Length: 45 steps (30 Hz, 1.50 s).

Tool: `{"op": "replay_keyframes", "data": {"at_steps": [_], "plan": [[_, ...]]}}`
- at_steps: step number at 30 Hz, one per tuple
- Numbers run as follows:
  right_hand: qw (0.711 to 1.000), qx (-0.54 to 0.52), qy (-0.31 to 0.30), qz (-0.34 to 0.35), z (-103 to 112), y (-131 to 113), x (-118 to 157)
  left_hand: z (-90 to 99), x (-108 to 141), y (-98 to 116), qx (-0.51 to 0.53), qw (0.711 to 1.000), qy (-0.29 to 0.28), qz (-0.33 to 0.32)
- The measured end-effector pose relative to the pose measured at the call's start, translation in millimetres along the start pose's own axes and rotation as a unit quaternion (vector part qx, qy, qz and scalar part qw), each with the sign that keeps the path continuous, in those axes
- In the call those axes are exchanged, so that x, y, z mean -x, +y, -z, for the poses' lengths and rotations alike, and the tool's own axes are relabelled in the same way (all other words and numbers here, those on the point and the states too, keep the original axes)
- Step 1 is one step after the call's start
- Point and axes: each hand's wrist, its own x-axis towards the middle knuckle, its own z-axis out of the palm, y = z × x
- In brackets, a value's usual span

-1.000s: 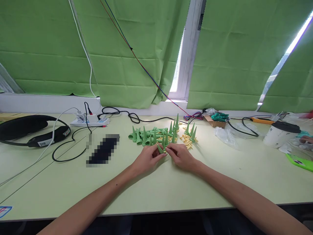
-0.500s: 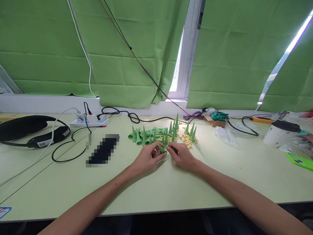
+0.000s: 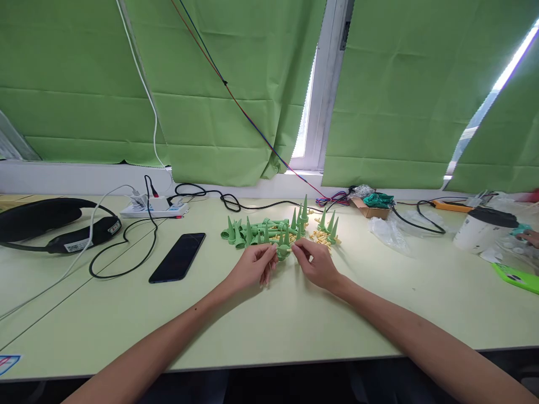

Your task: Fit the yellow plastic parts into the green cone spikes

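A green cone-shaped plastic piece (image 3: 283, 252) with a round base is between my two hands, just above the table's middle. Thumb and finger of my left hand (image 3: 251, 266) are pinched at its left edge. My right hand (image 3: 316, 264) pinches its right side, fingers closed; any small part in that pinch is too small to make out. Just behind stand and lie several green pointed cones (image 3: 248, 230), some upright and some on their sides. Small yellow plastic pieces (image 3: 322, 237) lie scattered among and to the right of them.
A black phone (image 3: 177, 258) lies left of my hands, beside a headset (image 3: 84, 233) and a power strip (image 3: 154, 209) with cables. To the right are a plastic bag (image 3: 389, 235), a small cardboard box (image 3: 370, 209), a lidded cup (image 3: 484, 230) and a green phone case (image 3: 516, 278). Another person's hand (image 3: 531, 238) shows at the right edge.
The green cone piece has turned from leaning in my left hand to sitting between both hands. My left hand's fingers have shifted to its left edge; my right hand has moved slightly right.
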Motion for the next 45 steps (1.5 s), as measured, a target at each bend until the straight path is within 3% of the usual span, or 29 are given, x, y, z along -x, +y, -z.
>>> {"op": "replay_keyframes", "data": {"at_steps": [5, 11, 39, 45], "plan": [[1.0, -0.009, -0.013, 0.016, 2.1, -3.1, -0.3, -0.5, -3.7, -4.8, 0.043, 0.993, -0.073, 0.081], [1.0, -0.017, -0.019, 0.018, 2.7, -4.4, -1.2, 3.2, -3.9, -8.0, 0.04, 0.994, -0.092, 0.052], [0.999, -0.021, -0.041, 0.003, -0.5, 0.5, 0.3, 1.9, 4.2, -4.1, -0.082, 0.994, 0.032, -0.061], [0.998, -0.026, -0.049, -0.005, -0.4, -1.1, 0.9, 0.5, 3.4, -2.9, -0.104, 0.992, 0.027, -0.061]]}}
